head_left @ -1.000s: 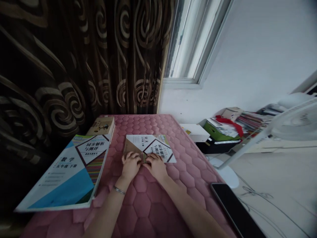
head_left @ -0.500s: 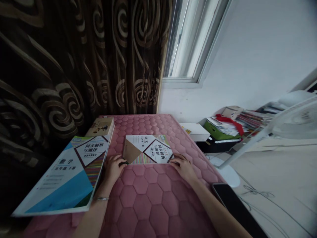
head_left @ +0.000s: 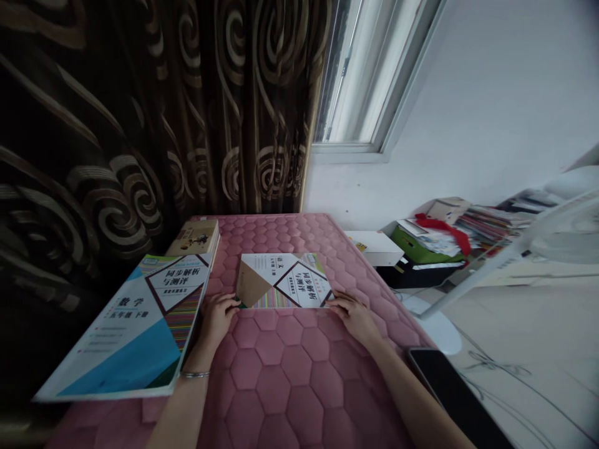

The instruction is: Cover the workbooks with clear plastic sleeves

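A workbook (head_left: 266, 296) with a white, brown and striped cover lies flat on the pink quilted surface (head_left: 271, 368), turned sideways to me. At its near left corner, my left hand (head_left: 218, 317) pinches the edge between thumb and fingers. My right hand (head_left: 352, 313) has its fingers closed on the near right corner. A bracelet circles my left wrist. Left of that hand rests a larger-looking workbook (head_left: 126, 340) with a white and blue cover. Behind it sits a brown book or box (head_left: 195, 238) with a small dark picture, partly covered by the workbook.
A black phone-like slab (head_left: 449, 386) lies at the right edge of the surface. Beyond that edge stand a white fan (head_left: 496, 268), cables on the floor, a white box (head_left: 377, 248) and a green bin (head_left: 416, 243) of papers. A dark patterned curtain (head_left: 178, 125) hangs at left.
The whole view has shifted a little, so things appear slightly farther right. Both hands stay at the workbook's near corners, and the workbook looks unmoved on the quilted surface.
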The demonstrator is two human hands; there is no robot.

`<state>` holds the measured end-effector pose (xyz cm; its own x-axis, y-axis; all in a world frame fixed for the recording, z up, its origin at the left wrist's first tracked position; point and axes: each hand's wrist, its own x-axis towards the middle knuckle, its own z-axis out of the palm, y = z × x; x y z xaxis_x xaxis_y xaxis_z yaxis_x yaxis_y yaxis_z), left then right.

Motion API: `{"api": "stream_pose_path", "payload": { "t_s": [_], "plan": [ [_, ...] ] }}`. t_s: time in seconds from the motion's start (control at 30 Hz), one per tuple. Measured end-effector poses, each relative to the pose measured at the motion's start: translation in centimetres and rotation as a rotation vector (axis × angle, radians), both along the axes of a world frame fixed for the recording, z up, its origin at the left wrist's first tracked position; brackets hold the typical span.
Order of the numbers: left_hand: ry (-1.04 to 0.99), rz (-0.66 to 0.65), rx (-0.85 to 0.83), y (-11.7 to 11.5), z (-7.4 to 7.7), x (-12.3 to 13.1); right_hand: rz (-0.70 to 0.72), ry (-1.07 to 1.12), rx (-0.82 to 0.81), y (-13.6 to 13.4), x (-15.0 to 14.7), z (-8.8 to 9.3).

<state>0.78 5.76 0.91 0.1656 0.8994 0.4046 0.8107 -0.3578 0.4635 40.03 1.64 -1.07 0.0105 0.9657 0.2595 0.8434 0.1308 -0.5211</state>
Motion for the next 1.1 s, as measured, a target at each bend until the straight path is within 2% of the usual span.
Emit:
{"api": "stream_pose_path", "payload": {
  "t_s": [0.17,0.27,0.43,0.5,0.63,0.73,0.83,0.93,1.1],
  "plan": [
    [0.047,0.01,-0.036,-0.3,0.4,0.1,-0.055,-0.1,0.017,-0.3,-0.4,0.6],
    [0.117,0.018,-0.055,-0.8,1.0,1.2,-0.058,-0.17,0.033,-0.6,-1.8,1.3],
    [0.202,-0.061,-0.169,-1.5,2.0,6.1,0.04,-0.187,0.074,-0.1,-8.1,2.5],
    [0.212,-0.081,-0.157,-1.5,2.0,8.0,0.07,-0.17,0.079,0.4,-11.1,2.7],
    [0.214,-0.049,-0.113,-1.2,1.5,9.7,0.071,-0.136,0.062,1.5,-14.3,2.7],
    [0.19,-0.038,-0.133,-1.0,1.4,9.1,0.077,-0.135,0.05,1.9,-14.0,2.5],
    [0.177,-0.036,-0.142,-0.8,1.5,7.6,0.066,-0.15,0.037,1.7,-12.3,2.3],
    [0.152,-0.028,-0.118,-0.4,1.2,5.2,0.042,-0.18,0.048,1.3,-9.7,2.1],
    [0.037,-0.013,-0.061,0.3,-0.3,1.2,-0.053,-0.221,0.01,0.1,-4.2,1.9]
  ]
}}
